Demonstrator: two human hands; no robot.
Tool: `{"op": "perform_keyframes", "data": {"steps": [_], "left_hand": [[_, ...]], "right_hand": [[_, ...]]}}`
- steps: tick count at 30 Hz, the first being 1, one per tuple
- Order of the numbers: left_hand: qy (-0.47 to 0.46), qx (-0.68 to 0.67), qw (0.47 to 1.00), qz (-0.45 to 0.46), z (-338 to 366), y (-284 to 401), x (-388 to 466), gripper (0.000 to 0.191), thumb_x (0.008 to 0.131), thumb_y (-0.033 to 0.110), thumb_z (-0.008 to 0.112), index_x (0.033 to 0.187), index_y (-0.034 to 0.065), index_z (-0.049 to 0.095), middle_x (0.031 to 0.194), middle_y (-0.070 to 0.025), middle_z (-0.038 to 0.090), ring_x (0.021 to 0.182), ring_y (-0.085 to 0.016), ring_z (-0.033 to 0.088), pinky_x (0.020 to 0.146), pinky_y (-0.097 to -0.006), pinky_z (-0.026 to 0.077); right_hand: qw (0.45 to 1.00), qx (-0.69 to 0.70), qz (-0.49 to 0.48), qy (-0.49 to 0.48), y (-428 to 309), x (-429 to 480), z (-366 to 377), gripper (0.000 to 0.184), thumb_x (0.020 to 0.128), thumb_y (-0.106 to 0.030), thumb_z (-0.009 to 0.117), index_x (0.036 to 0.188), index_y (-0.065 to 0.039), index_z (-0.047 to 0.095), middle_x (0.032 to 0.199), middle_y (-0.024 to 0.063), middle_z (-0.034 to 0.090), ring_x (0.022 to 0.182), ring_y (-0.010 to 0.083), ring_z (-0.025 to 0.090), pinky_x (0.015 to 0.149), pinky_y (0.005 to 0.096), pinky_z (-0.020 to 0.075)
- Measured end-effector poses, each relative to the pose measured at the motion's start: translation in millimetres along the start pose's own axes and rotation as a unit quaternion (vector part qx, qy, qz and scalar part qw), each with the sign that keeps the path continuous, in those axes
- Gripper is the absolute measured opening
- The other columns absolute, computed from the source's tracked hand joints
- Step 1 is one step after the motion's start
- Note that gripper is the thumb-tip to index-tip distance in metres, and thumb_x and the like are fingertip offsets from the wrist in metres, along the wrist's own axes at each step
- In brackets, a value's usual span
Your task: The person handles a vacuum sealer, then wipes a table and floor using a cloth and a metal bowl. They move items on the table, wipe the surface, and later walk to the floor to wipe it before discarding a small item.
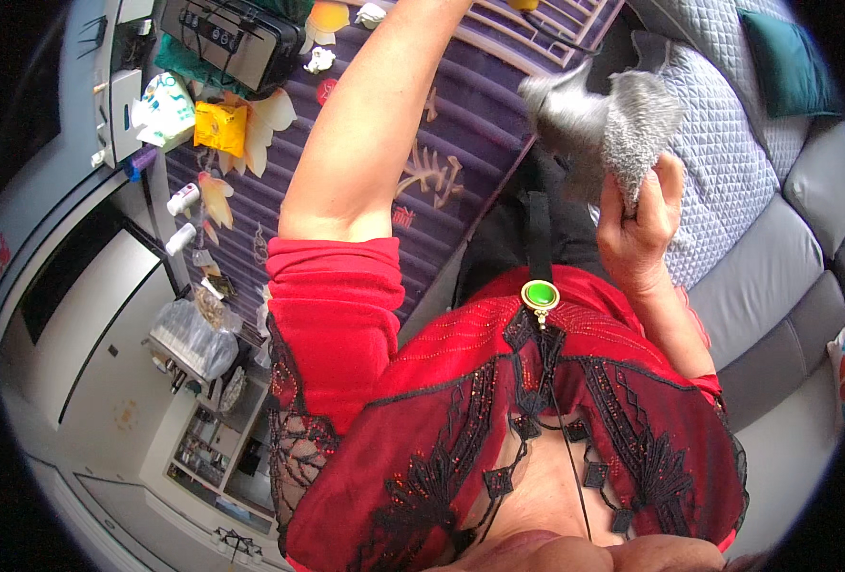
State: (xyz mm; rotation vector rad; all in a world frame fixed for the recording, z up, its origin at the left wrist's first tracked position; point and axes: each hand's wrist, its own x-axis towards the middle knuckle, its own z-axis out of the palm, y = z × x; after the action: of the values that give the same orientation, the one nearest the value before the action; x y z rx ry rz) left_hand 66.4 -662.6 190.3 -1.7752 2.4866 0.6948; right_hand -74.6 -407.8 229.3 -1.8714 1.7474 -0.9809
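Observation:
My right hand (641, 225) grips the lower end of a fuzzy grey cloth (641, 118), which is bunched and partly blurred above my fingers. The cloth hangs between the patterned purple tabletop (365, 121) and the sofa's quilted grey cover (716, 150). My left forearm stretches over the tabletop and leaves the picture at the top edge, so my left hand is out of view. Crumpled white tissue (319, 60) lies on the tabletop left of that forearm. A yellow object, too cut off to identify, shows at the top edge with a dark cable near it.
At the upper left stands a black and silver appliance (226, 44) on green fabric. Near it are a yellow packet (220, 129), a white and green pack (166, 111) and white bottles (183, 199). A teal cushion (787, 64) rests on the grey sofa (759, 286) at right.

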Motion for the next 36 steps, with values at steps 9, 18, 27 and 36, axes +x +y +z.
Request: {"op": "perform_keyframes", "data": {"steps": [9, 18, 27, 36], "left_hand": [[0.026, -0.033, 0.999, 0.008, -20.1, 28.6, 6.8, 0.080, 0.047, 0.040, 0.078, 0.114, 0.0046, 0.053, 0.117, -0.0244, 0.037, 0.114, -0.038, 0.039, 0.099, -0.0400, 0.037], [0.076, -0.089, 0.993, 0.033, -18.5, 33.6, 4.7, 0.079, 0.048, 0.040, 0.080, 0.112, 0.0014, 0.051, 0.117, -0.0269, 0.037, 0.115, -0.041, 0.038, 0.100, -0.0429, 0.036], [0.049, -0.174, 0.983, 0.029, -32.9, 37.8, 2.9, 0.079, 0.048, 0.032, 0.083, 0.113, 0.0036, 0.050, 0.118, -0.0253, 0.036, 0.117, -0.041, 0.035, 0.100, -0.0462, 0.035], [0.081, -0.183, 0.980, 0.010, -31.3, 24.9, 6.2, 0.072, 0.051, 0.024, 0.080, 0.111, 0.0026, 0.048, 0.121, -0.0258, 0.035, 0.120, -0.043, 0.032, 0.102, -0.0491, 0.032]], "right_hand": [[0.912, -0.135, -0.149, -0.357, 35.9, -0.8, 140.4, 0.060, 0.080, -0.052, 0.054, 0.132, -0.024, 0.045, 0.131, 0.0143, 0.043, 0.133, 0.0366, 0.021, 0.103, 0.0674, 0.0078], [0.969, -0.231, -0.072, -0.046, 98.4, 99.3, 158.4, 0.056, 0.086, -0.055, 0.043, 0.131, -0.022, 0.046, 0.122, 0.0206, 0.048, 0.116, 0.0362, 0.044, 0.096, 0.0667, 0.0152], [0.981, -0.098, -0.117, -0.123, 72.0, 143.8, 179.8, 0.067, 0.088, -0.044, 0.048, 0.142, -0.011, 0.027, 0.148, 0.0203, 0.016, 0.136, 0.0369, 0.015, 0.110, 0.0453, 0.0098], [0.969, -0.206, -0.123, -0.054, 41.5, 214.4, 249.6, 0.053, 0.089, -0.039, 0.046, 0.133, -0.012, 0.040, 0.144, 0.0184, 0.026, 0.132, 0.0412, 0.021, 0.106, 0.0581, 0.0135]]}}
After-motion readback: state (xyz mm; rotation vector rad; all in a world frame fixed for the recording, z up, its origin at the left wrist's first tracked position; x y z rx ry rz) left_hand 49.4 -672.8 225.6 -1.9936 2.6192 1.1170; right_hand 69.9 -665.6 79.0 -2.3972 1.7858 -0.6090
